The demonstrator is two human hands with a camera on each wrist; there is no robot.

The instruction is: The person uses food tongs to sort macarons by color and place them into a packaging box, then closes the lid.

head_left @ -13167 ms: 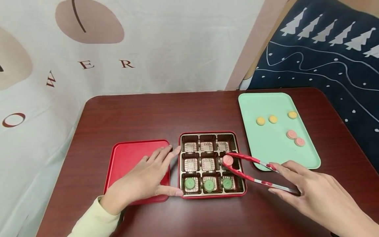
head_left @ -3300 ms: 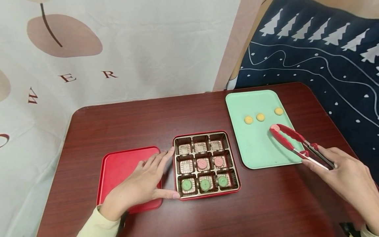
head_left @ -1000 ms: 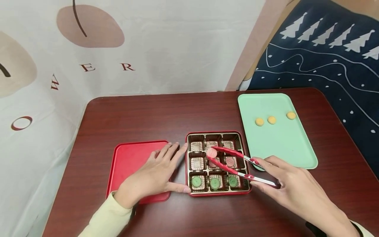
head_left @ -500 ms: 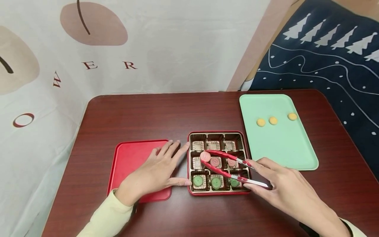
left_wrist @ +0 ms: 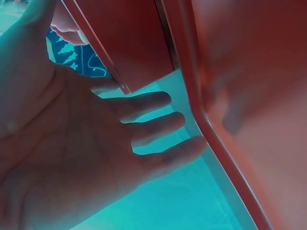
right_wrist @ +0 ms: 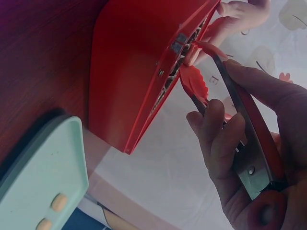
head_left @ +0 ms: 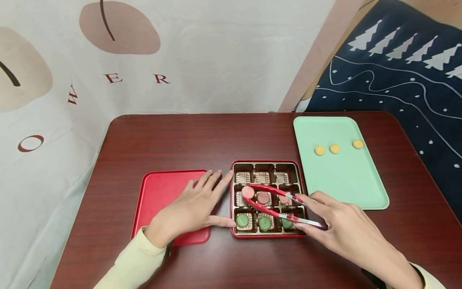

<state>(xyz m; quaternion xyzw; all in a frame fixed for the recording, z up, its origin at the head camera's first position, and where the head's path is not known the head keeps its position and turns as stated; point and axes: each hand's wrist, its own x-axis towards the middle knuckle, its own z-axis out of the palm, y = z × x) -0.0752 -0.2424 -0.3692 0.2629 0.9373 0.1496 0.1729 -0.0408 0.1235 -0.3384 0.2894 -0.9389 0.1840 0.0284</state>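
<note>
My right hand [head_left: 343, 228] grips red-tipped metal tongs [head_left: 281, 215], which pinch a small round pink piece [head_left: 248, 192] over the middle row's left compartment. They reach across a red box [head_left: 267, 237] with a brown, gold-edged insert of three rows of three compartments. Two more pink pieces [head_left: 263, 197] sit in the middle and right compartments of that row, the right one partly behind the tongs. Three green pieces [head_left: 242, 220] fill the front row. My left hand [head_left: 189, 208] spreads its fingers over a red lid [head_left: 162, 188], index fingertip and thumb at the box's left side.
A mint-green tray [head_left: 346, 184] stands right of the box, with three yellow round pieces [head_left: 334, 149] toward its back. The wooden table [head_left: 202, 140] meets a white printed cloth [head_left: 223, 60] behind and a navy one [head_left: 397, 88] at the back right.
The pink pieces have left the tray; two now lie in the box's middle row. Lately the tongs carried the last one leftward and lower, over the left compartment. The left hand stays beside the box.
</note>
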